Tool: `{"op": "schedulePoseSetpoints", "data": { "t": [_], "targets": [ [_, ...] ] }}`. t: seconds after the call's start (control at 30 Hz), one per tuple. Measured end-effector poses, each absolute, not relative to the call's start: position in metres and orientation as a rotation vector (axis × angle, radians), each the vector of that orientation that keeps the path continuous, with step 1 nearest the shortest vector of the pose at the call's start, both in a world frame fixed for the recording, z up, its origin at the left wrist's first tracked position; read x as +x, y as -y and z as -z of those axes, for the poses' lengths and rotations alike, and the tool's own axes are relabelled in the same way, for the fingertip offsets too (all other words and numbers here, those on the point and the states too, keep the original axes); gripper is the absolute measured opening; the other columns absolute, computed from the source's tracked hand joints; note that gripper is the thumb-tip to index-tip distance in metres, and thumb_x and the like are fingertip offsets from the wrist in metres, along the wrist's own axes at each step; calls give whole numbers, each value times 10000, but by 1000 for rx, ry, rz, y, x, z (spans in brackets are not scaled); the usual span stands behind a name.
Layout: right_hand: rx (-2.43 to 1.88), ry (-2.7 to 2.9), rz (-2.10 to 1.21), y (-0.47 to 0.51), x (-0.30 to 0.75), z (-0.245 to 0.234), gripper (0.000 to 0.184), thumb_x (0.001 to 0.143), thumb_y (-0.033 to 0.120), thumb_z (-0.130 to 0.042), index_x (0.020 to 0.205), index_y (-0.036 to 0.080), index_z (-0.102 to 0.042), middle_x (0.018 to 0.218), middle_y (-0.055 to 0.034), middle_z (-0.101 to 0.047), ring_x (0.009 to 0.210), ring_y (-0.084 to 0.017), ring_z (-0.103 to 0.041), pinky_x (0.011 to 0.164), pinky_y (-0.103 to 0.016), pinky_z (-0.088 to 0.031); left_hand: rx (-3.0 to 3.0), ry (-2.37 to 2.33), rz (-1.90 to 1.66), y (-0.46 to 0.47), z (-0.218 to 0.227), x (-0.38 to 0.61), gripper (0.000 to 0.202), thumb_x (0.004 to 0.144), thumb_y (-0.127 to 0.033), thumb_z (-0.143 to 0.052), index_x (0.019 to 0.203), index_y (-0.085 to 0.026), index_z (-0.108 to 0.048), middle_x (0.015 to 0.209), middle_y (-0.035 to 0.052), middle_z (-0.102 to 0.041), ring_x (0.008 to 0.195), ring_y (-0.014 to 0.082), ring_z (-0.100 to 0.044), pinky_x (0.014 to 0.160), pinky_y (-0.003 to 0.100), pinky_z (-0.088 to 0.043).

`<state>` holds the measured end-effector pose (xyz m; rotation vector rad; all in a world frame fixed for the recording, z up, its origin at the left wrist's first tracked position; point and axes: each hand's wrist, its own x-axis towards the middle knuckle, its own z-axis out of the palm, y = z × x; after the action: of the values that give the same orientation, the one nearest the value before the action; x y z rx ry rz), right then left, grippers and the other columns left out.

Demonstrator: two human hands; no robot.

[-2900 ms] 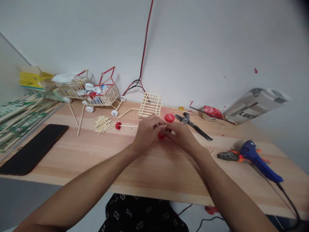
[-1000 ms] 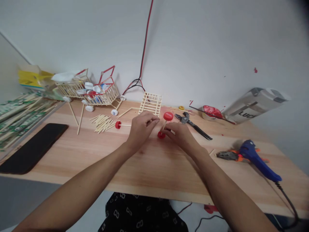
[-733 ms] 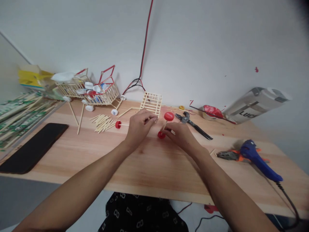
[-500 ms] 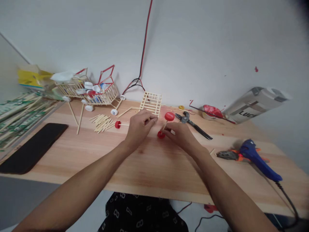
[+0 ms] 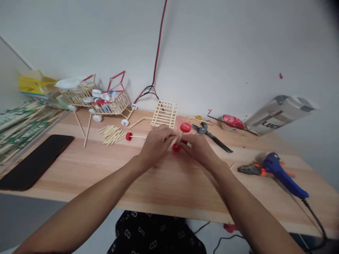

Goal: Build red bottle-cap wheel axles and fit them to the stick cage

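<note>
My right hand [image 5: 198,145] is closed on a short wooden stick axle [image 5: 181,137] with a red bottle cap [image 5: 185,127] on its upper end and another red cap [image 5: 176,147] on its lower end. The axle stands tilted just above or on the table. Close beside it, my left hand [image 5: 159,141] has its fingers pinched together; anything between them is hidden. Behind the left hand lies a small lattice of wooden sticks [image 5: 164,114]. A second stick axle with a red cap [image 5: 129,136] extends left of that hand.
Cut sticks [image 5: 112,134] lie in a pile at left, before small stick carts [image 5: 113,102] with white cap wheels. A phone [image 5: 39,160] and bagged sticks [image 5: 23,128] are further left. Cutters [image 5: 212,135], pliers [image 5: 249,170] and a blue glue gun [image 5: 284,174] lie at right.
My left hand has moved slightly right and nearer to me, away from the lattice and close to the axle. My right hand keeps hold of the axle almost in place.
</note>
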<state>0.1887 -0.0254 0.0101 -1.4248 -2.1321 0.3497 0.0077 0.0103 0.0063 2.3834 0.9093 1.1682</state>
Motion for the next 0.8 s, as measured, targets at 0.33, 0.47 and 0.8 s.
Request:
{"op": "schedulePoseSetpoints", "data": {
  "t": [0.33, 0.47, 0.8],
  "targets": [
    [-1453, 2168, -272, 25, 188, -9, 144, 816, 118, -559, 738, 174, -665, 720, -20, -692, 650, -136, -585, 657, -254, -377, 2410, -833, -901, -5, -1, 8, 250, 803, -82, -530, 1013, -181, -623, 903, 31, -653, 811, 162, -584, 749, 286, -448],
    [-1462, 2171, -271, 25, 187, -10, 142, 822, 130, -567, 717, 171, -653, 707, -25, -689, 645, -138, -586, 642, -252, -371, 2383, -821, -789, -1, 4, 11, 231, 817, -149, -582, 1043, -183, -612, 963, 43, -645, 850, 172, -583, 764, 288, -448],
    [-1441, 2161, -317, 23, 188, -10, 146, 827, 106, -565, 712, 163, -634, 731, -30, -680, 650, -136, -571, 622, -245, -365, 2440, -1061, -678, -2, 17, 18, 126, 848, -266, -576, 940, -185, -605, 941, 45, -641, 860, 202, -592, 739, 329, -456]
  ]
}}
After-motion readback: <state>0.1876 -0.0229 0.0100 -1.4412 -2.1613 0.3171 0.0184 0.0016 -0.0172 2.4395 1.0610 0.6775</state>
